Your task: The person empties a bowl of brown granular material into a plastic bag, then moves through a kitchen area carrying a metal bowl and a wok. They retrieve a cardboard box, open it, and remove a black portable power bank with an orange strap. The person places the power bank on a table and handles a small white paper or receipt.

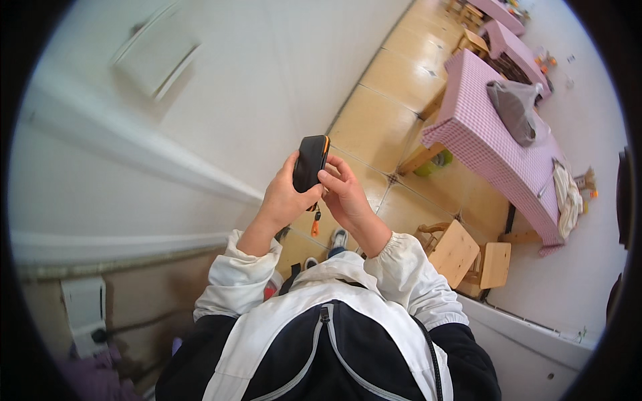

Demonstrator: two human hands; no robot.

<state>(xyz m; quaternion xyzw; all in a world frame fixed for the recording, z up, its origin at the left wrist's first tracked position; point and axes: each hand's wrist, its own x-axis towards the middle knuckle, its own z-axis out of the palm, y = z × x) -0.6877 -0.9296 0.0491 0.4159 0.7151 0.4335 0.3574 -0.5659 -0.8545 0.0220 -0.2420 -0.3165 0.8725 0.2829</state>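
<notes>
A black smartphone (309, 161) with an orange edge is held upright in front of me, its screen dark. My left hand (285, 193) grips it along the left side and the lower edge. On the other side, my right hand (344, 190) has its thumb at the phone's right edge and its fingers behind it. An orange strap (315, 227) dangles from the lower end. White sleeve covers (244, 280) and a white apron (346, 273) lie over my dark top.
To the right stands a table with a pink checked cloth (476, 115), bearing a grey plastic bag (512, 110) and a crumpled pale cloth (567, 198). Wooden stools (455, 253) stand nearer me. A green bin (432, 164) is under the table. A white wall (241, 75) rises ahead left.
</notes>
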